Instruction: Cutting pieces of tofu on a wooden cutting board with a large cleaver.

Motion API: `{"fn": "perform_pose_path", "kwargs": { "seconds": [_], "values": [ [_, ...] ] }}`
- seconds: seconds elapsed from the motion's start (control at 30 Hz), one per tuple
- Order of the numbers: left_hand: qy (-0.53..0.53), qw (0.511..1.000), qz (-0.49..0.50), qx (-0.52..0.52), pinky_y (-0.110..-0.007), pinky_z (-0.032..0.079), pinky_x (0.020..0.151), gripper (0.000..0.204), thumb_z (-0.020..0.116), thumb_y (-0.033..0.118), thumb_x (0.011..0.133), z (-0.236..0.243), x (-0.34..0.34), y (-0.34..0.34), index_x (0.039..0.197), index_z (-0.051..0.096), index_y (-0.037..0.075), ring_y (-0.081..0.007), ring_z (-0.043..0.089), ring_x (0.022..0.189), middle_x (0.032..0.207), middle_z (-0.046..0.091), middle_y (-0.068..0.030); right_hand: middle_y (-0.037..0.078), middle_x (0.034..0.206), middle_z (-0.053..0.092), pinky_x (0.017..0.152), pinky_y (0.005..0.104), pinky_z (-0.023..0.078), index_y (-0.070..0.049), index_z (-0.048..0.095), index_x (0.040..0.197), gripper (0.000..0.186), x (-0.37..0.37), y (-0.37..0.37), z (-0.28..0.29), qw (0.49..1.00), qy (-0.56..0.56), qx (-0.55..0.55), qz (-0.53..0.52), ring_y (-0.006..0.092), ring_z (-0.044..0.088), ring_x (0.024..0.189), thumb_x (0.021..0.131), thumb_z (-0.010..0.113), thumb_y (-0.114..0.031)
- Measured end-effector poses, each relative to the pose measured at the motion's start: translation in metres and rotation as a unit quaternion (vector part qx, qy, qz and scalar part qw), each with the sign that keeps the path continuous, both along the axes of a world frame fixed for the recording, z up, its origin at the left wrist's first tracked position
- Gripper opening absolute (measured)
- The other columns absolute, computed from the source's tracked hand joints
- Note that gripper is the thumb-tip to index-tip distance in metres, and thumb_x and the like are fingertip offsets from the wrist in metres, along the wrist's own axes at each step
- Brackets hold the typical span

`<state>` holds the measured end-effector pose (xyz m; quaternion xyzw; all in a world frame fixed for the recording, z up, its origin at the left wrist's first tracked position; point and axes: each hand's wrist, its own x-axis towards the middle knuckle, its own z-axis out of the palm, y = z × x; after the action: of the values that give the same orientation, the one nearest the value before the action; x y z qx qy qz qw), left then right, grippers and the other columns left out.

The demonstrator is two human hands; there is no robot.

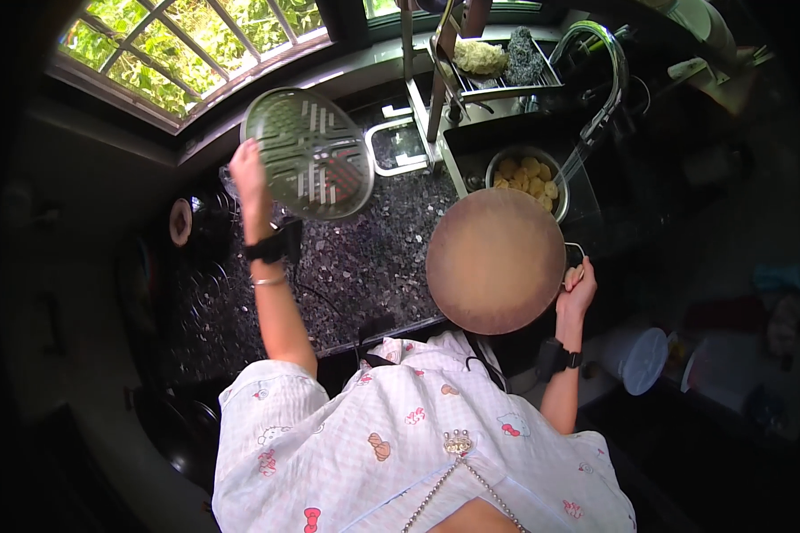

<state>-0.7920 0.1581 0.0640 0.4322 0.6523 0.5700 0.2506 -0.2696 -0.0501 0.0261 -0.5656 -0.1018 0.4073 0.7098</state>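
Note:
My left hand (249, 178) is closed on the rim of a round, dark, shiny plate (342, 133) with slots and a raised pattern. The plate is held tilted above the left part of the counter, near the window. On the right, my right hand (578, 289) grips the wire handle of a round brown wooden chopping board (496, 262). Its broad face is turned up, in front of the sink. Just behind it, a metal bowl (492, 182) of yellowish round slices stands in the sink, partly hidden by the board.
A curved chrome faucet (618, 84) reaches over the dark sink (467, 138), with water running beside the bowl. A rack (507, 86) behind holds a pale scrubber (480, 58) and a steel-wool pad (525, 58). Speckled black counter (373, 258) extends to the left.

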Motion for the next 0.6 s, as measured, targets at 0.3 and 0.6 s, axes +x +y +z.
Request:
{"fn": "perform_pose_path", "kwargs": {
  "seconds": [0.3, 0.6],
  "values": [
    [-0.186, 0.975, 0.075, 0.096, -0.029, 0.052, 0.073, 0.031, 0.036, 0.014, 0.098, 0.058, -0.058, -0.129, 0.112, 0.055, -0.007, -0.0197, 0.064, 0.082, 0.100, 0.064, -0.0136, 0.015, 0.078, 0.063, 0.054, 0.0302, 0.046, -0.005, 0.056, 0.071, 0.045, -0.059, -0.053, -0.082, 0.900, 0.263, -0.190, 0.292, 0.0238, 0.057, 0.059, 0.095, 0.044, -0.041],
    [-0.205, 0.967, 0.123, 0.084, -0.031, 0.052, 0.076, 0.035, 0.037, 0.022, 0.100, 0.028, -0.061, -0.134, 0.112, 0.052, -0.007, -0.0208, 0.064, 0.086, 0.102, 0.063, -0.0161, 0.013, 0.098, 0.059, 0.074, 0.0345, 0.047, 0.000, 0.056, 0.091, 0.046, -0.117, -0.119, -0.150, 0.828, 0.454, -0.202, 0.262, 0.0217, 0.053, 0.081, 0.093, 0.046, -0.045]
  ]
}}
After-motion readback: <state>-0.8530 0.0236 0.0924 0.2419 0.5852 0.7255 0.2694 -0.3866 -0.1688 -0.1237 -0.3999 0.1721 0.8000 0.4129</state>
